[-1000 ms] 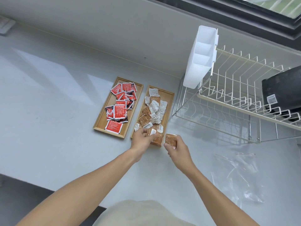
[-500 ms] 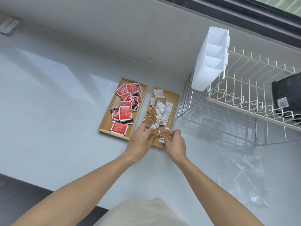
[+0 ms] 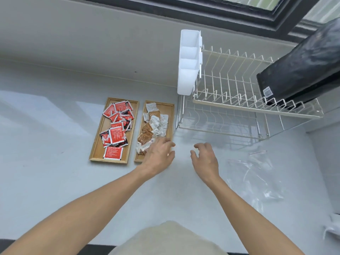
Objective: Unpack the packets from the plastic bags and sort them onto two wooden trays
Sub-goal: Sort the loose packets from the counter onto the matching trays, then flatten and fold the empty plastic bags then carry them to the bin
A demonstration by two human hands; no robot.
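With both the left hand (image 3: 159, 153) and right hand (image 3: 205, 159) spread empty, brown packets (image 3: 147, 134) heaped on the right tray (image 3: 170, 115) risk being knocked onto the tabletop (image 3: 55, 181) by the overlapping left hand.

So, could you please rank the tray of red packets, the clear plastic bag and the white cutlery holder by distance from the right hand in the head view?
1. Clear plastic bag, just to the right of the right hand.
2. Tray of red packets, left, beyond the other tray.
3. White cutlery holder, far up on the rack.
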